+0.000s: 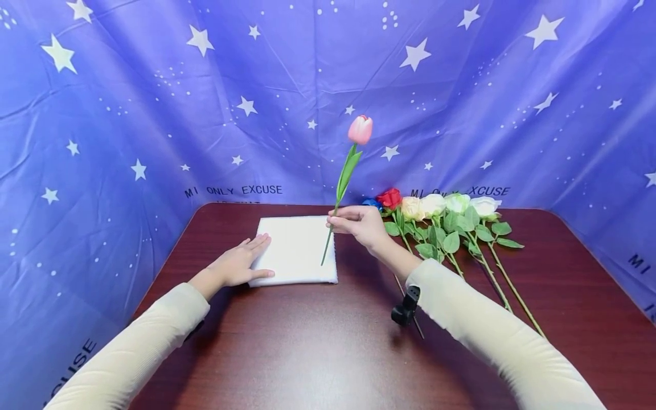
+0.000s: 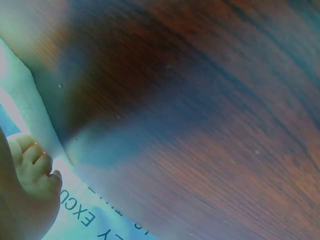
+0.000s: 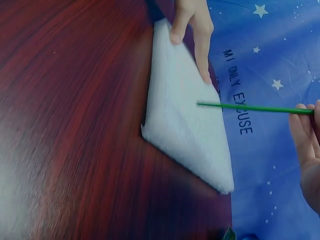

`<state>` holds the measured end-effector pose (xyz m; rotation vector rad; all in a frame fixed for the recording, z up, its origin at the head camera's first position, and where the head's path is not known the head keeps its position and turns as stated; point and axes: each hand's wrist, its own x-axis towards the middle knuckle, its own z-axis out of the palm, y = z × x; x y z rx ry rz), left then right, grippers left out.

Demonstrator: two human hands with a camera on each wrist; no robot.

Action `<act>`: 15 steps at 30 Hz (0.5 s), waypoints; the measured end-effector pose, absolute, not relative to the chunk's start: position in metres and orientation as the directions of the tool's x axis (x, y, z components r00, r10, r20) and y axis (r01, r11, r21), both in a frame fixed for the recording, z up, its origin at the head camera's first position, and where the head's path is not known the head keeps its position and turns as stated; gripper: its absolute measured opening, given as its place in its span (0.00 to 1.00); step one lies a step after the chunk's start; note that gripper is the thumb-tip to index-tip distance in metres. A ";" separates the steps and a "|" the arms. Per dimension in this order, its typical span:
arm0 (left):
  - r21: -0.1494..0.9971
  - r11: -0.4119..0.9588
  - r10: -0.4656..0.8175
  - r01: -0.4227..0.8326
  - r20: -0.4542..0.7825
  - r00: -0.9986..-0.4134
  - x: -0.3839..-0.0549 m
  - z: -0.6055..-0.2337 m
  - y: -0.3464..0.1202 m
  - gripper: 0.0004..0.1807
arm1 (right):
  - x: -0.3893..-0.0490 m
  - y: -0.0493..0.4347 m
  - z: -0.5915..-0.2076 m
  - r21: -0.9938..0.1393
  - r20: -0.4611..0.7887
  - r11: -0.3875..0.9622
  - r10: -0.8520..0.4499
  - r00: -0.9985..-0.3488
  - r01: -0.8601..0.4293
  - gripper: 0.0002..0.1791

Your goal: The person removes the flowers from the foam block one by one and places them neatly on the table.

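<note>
Between thumb and fingers, my right hand (image 1: pixel 361 225) pinches the green stem of a pink tulip (image 1: pixel 360 130). The flower head points up and leans slightly right, with a long green leaf below it. In the right wrist view the bare stem (image 3: pixel 255 107) runs from the fingers, its lower end overlapping a white foam block (image 1: pixel 294 250). That block lies flat near the table's far edge. My left hand (image 1: pixel 241 263) rests on its left side, fingers spread over the top and thumb by the near edge. The left wrist view catches only part of that hand (image 2: pixel 35 175).
Right of the block lie several long-stemmed roses: a red rose (image 1: pixel 389 199), a partly hidden blue flower (image 1: pixel 372 203), a cream rose (image 1: pixel 412 209) and white ones (image 1: pixel 484 206). The dark wooden table (image 1: pixel 307 347) backs onto a blue star-patterned curtain (image 1: pixel 287 68).
</note>
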<state>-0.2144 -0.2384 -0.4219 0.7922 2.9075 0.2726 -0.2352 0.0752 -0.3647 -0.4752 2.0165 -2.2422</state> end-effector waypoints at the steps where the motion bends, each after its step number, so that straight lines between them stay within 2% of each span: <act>1: 0.203 0.847 0.512 0.491 -0.063 -0.857 -0.214 -0.422 -0.238 0.51 | -0.235 0.078 -0.365 -0.984 0.162 -0.120 -0.269 -0.949 -0.134 0.17; 15: 0.215 0.851 0.503 0.479 -0.072 -0.861 -0.216 -0.425 -0.240 0.52 | -0.219 0.109 -0.371 -0.999 0.038 0.025 -0.271 -0.962 -0.047 0.20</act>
